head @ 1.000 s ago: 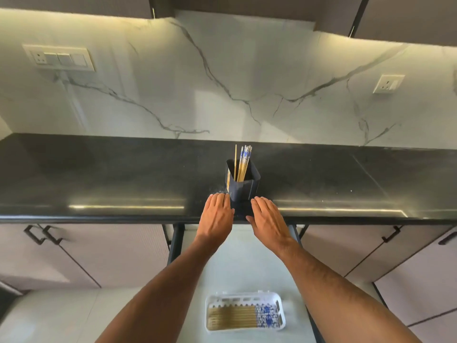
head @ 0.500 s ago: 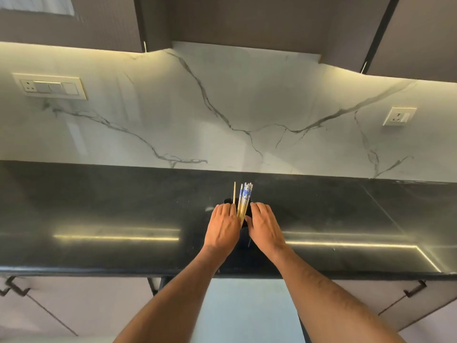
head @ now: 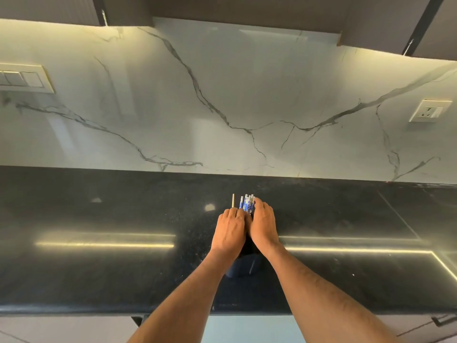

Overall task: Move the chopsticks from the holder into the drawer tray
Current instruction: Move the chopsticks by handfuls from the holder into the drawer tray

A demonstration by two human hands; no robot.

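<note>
A bundle of chopsticks (head: 247,205) with blue-and-white patterned tops sticks up between my hands, and one plain wooden chopstick (head: 233,200) stands just left of it. My left hand (head: 231,231) curls against the bundle's left side. My right hand (head: 263,225) wraps its right side, fingertips up at the tops. Below my wrists, the dark blue holder (head: 243,267) shows only its lower part on the black countertop (head: 99,268). The drawer tray is out of view.
A marble backsplash (head: 222,95) rises behind the counter, with a switch plate (head: 24,79) at left and a socket (head: 430,111) at right. Dark upper cabinets (head: 247,11) hang overhead. A pale open drawer surface (head: 247,329) shows below the counter's front edge.
My hands moved up from the holder's base and closed together around the chopsticks. The view tilted upward, so the white tray in the drawer dropped out of sight.
</note>
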